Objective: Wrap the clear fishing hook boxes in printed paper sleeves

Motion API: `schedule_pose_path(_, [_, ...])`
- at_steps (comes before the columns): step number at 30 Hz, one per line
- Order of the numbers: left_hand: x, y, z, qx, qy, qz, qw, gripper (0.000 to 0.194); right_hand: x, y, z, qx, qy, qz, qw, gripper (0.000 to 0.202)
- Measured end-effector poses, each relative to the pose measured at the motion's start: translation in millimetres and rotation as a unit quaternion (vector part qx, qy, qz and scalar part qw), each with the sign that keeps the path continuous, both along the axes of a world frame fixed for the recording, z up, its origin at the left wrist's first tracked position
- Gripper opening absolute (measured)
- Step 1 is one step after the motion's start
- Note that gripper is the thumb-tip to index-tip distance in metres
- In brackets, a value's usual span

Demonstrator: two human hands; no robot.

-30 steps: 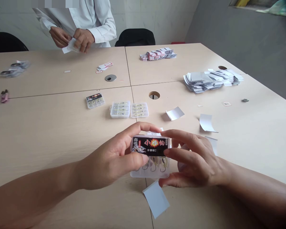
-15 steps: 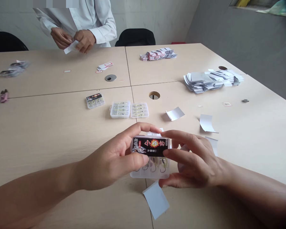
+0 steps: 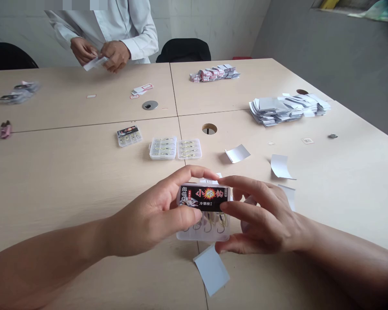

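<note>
Between my hands is a clear plastic fish hook box (image 3: 210, 230), tilted toward me, with a black label (image 3: 210, 198) across its upper half and several hooks showing below it. My left hand (image 3: 148, 215) grips its left side, thumb across the front and index finger along the top edge. My right hand (image 3: 265, 215) is at the right side, index finger at the top corner, another finger on the label, thumb by the lower corner. Something translucent shows partly behind my right fingers; I cannot make it out. A blank paper piece (image 3: 211, 270) lies below the box.
Beyond the held box stand hook boxes (image 3: 163, 148) and a labelled one (image 3: 129, 136). Curled paper pieces (image 3: 238, 153) lie to the right. Farther off are a white label stack (image 3: 287, 110) and a red-edged stack (image 3: 215, 74). Across the table, a person's hands (image 3: 100, 54) hold a paper strip.
My hands and the box stay almost still. Across the table, the other person's paper strip has shifted slightly to the left.
</note>
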State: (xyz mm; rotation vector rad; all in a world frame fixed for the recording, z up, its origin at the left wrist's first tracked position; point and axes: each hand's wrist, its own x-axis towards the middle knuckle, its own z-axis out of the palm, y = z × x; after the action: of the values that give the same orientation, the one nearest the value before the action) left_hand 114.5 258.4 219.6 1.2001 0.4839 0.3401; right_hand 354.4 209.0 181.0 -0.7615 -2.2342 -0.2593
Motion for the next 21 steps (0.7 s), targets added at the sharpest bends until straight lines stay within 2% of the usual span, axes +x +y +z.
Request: schedule_pose_path(21, [1.0,-0.2,-0.3,0.004,-0.003,0.000,1.000,0.038,-0.4,0.3,-0.8,0.009,-0.010,-0.005,1.000,0.046])
